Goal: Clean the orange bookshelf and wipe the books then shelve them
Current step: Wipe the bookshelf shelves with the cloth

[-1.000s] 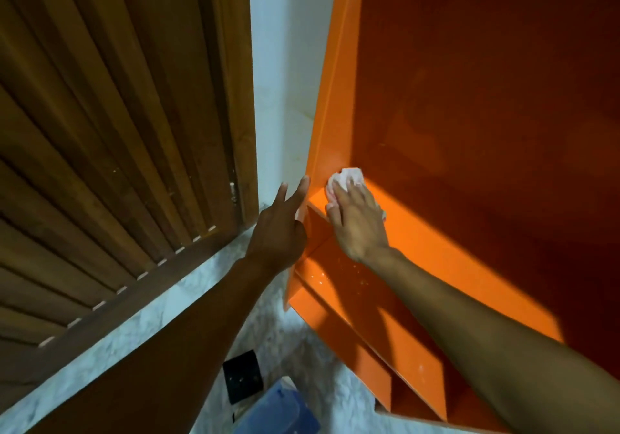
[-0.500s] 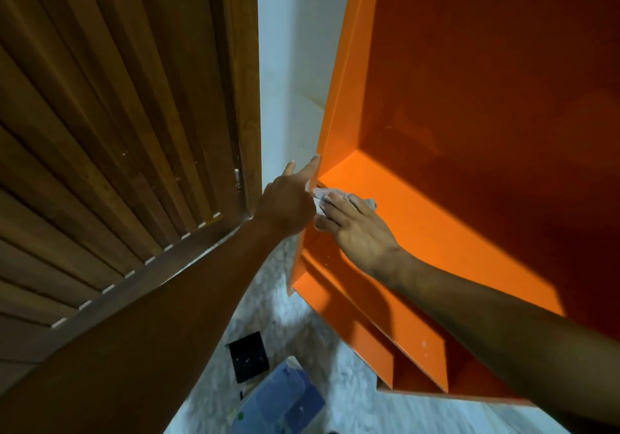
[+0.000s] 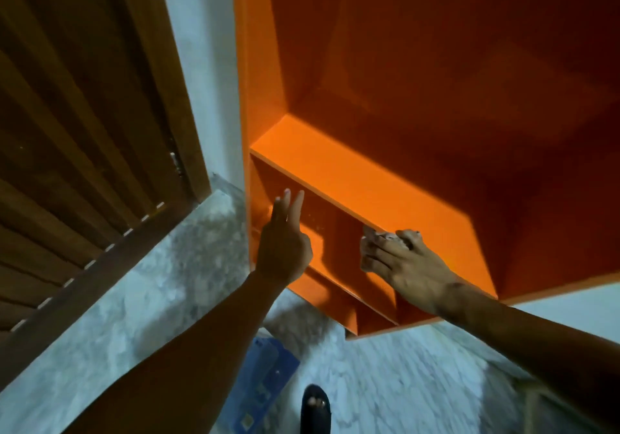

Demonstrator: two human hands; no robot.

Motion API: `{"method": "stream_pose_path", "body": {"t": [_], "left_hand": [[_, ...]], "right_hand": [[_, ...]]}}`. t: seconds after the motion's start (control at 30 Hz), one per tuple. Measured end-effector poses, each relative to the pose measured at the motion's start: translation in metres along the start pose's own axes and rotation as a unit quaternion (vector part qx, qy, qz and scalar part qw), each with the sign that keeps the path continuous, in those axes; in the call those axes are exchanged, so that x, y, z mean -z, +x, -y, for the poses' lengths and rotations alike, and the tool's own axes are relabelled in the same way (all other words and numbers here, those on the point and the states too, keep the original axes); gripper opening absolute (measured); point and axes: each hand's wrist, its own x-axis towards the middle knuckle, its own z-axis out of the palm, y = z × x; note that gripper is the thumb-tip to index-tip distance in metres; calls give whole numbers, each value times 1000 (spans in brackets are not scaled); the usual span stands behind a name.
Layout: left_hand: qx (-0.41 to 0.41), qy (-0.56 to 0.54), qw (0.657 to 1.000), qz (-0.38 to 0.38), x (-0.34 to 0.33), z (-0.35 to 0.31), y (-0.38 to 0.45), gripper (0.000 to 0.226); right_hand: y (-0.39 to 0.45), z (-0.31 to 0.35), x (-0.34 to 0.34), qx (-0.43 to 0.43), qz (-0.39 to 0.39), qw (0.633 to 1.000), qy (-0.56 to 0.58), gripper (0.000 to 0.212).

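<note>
The glossy orange bookshelf (image 3: pixel 385 105) fills the upper right and centre of the frame, its shelves bare of books. A second ago the small white cloth (image 3: pixel 391 236) was pressed into the back left corner of the lit shelf board; now it has come forward to the board's front edge, lower centre-right, balled under the right hand (image 3: pixel 399 261), whose grip is clenched around it. The left hand (image 3: pixel 283 249) has let go of the shelf's side panel and now hangs in front of the compartment below, two fingers straight, holding nothing. That suggests the upper board is done and wiping is moving to the edge or the next compartment.

Most of the cloth is hidden by fingers. The blue flat item (image 3: pixel 265 373) on the pale marbled floor (image 3: pixel 141 299), bottom centre, is blurred; whether it is a book cannot be told. A brown slatted wooden door (image 3: pixel 77 115) occupies the left.
</note>
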Motion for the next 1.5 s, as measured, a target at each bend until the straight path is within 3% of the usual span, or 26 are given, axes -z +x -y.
{"method": "stream_pose_path", "body": {"t": [0.2, 0.33, 0.4, 0.47, 0.53, 0.57, 0.67, 0.7, 0.73, 0.8, 0.87, 0.93, 1.03, 1.2, 1.27, 1.4, 1.5], "left_hand": [[11, -2, 993, 116, -34, -19, -24, 70], [1, 22, 982, 187, -64, -10, -37, 70], [14, 28, 978, 205, -79, -4, -42, 69], [22, 34, 976, 216, -95, 3, -46, 68], [19, 40, 975, 218, -112, 13, -48, 66], [16, 44, 975, 215, -122, 19, -48, 66], [5, 89, 975, 204, -153, 45, -48, 63], [-7, 95, 977, 192, -163, 56, -46, 62], [-21, 94, 979, 177, -172, 66, -45, 60], [-41, 104, 982, 152, -194, 90, -41, 60], [-46, 130, 982, 126, -214, 114, -39, 63], [-49, 163, 980, 105, -227, 133, -35, 66], [-74, 206, 973, 66, -239, 158, -35, 64], [-65, 207, 976, -15, -241, 181, -28, 62], [-54, 190, 980, -17, -239, 189, -22, 63], [-85, 185, 978, -41, -232, 202, -13, 56], [-90, 191, 976, -43, -230, 208, -10, 55]], "right_hand": [[-82, 5, -16, -62, -6, 998, -32, 42], [-110, 21, -35, -119, -96, 988, 20, 44], [-104, 34, -46, -115, -73, 989, 49, 61], [-93, 47, -65, -172, -26, 976, 128, 67], [-76, 58, -95, -300, -24, 924, 236, 59], [-66, 61, -110, -373, -32, 873, 313, 52], [-31, 66, -152, -586, -96, 639, 489, 36], [-23, 67, -166, -629, -118, 592, 490, 34], [-18, 69, -181, -651, -145, 571, 480, 34], [-13, 77, -207, -653, -161, 574, 467, 37], [-8, 87, -235, -635, -119, 603, 469, 38], [-1, 100, -257, -609, -88, 662, 428, 40], [8, 117, -275, -576, -114, 746, 315, 41], [25, 147, -279, -425, -159, 829, 327, 54], [37, 156, -282, -364, -193, 847, 337, 61], [48, 164, -287, -274, -277, 853, 347, 53], [46, 164, -279, -236, -326, 832, 382, 51]]}}
